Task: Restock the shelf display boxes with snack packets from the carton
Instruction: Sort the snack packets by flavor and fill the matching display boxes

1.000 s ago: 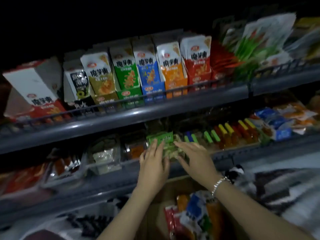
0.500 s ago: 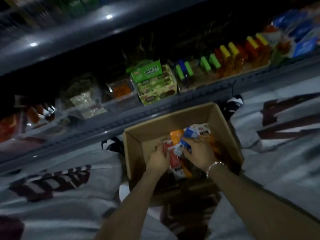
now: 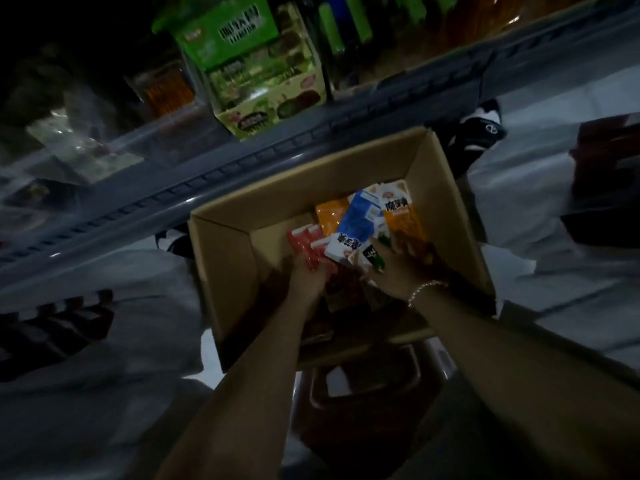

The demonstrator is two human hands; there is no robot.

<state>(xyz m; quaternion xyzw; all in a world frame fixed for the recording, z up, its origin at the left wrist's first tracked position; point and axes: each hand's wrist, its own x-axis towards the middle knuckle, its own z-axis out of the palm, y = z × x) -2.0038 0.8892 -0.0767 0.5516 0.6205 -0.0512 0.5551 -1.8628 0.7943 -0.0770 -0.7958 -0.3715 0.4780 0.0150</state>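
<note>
Snack packets in orange, blue, white and red foil fill the open brown cardboard carton at the centre of the frame, below the grey metal shelf edge. Both hands reach inside: the left hand curls round red packets, the right hand lies on the pile, its grip unclear in dim light. A green display box stands on the shelf, upper centre.

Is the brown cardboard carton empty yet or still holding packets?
Still holding packets. The brown cardboard carton shows red, orange and blue-and-white snack packets bunched together, part of its floor bare; how deep they go cannot be told.
</note>
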